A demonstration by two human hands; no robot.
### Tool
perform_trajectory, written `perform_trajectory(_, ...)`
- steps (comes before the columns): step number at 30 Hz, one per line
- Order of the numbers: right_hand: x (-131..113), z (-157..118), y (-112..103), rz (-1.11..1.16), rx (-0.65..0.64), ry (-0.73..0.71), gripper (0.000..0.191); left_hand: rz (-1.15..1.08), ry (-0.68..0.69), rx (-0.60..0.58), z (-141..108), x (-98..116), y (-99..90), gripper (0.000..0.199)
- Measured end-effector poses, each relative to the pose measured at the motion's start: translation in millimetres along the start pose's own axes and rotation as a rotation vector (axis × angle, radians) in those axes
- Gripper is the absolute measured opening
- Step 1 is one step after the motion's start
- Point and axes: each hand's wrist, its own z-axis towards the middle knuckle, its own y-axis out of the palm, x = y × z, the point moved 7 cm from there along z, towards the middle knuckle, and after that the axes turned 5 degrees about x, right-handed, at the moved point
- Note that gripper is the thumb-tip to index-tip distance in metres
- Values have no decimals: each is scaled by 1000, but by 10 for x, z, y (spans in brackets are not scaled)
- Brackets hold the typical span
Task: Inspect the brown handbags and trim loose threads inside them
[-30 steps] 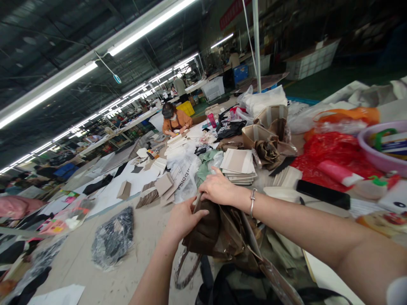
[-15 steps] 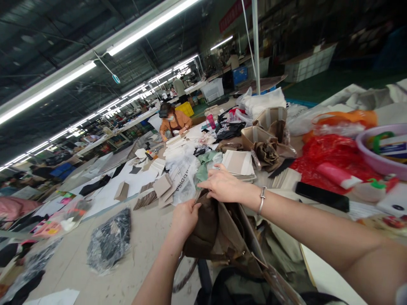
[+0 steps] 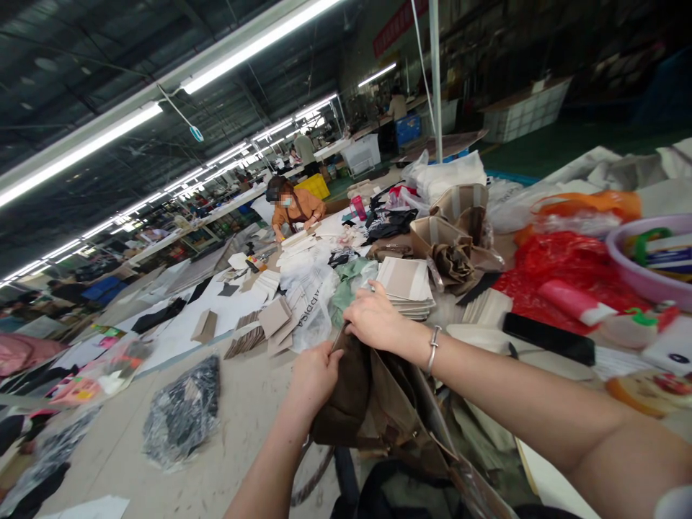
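A dark brown bag of soft material stands at the table's front edge with its mouth facing up. My left hand pinches the left end of its upper edge, thumb on top. Just to the right and higher, my right hand, with a bangle on the wrist, has its fingers curled over the same edge. The undersides of both hands' fingers are hidden. Beneath the bag shows a brown cord-like loop. Beyond my right hand lies a stack of beige panels.
A plastic-wrapped dark bundle lies at left. Beige folded pieces and a printed clear bag sit ahead. At right are a black phone, red plastic and a purple basin. A co-worker works across the table.
My right hand has moved slightly left and down, and its outstretched index finger has curled in onto the bag's edge. My left hand has barely shifted.
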Motion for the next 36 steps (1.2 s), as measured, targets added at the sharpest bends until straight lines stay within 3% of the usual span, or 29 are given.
perform_trajectory(3,0,4,11,-2,-7,9,17,-132,14,-68,5,-22,9,23)
perform_trajectory(6,3,8,7,6,-5,8,17,-264,-20,-93,46,-60,-18,53)
perform_trajectory(8,1,15,3,7,-3,8,17,-301,-14,-90,93,-33,-44,59)
perform_trajectory(13,-16,44,23,8,-18,6,14,-285,94,-18,248,161,-77,27)
perform_trajectory(19,90,23,-13,51,-33,2,11,-242,89,36,348,141,17,27)
perform_trajectory(24,169,-81,-77,200,-103,40,37,-195,77,61,354,110,39,28)
perform_trajectory(26,185,-156,-151,240,-26,73,39,-132,66,61,351,118,38,28)
perform_trajectory(31,314,-582,-364,428,311,194,44,85,64,104,323,124,-11,35)
perform_trajectory(36,423,-1197,-296,526,317,302,38,160,87,103,293,160,-11,36)
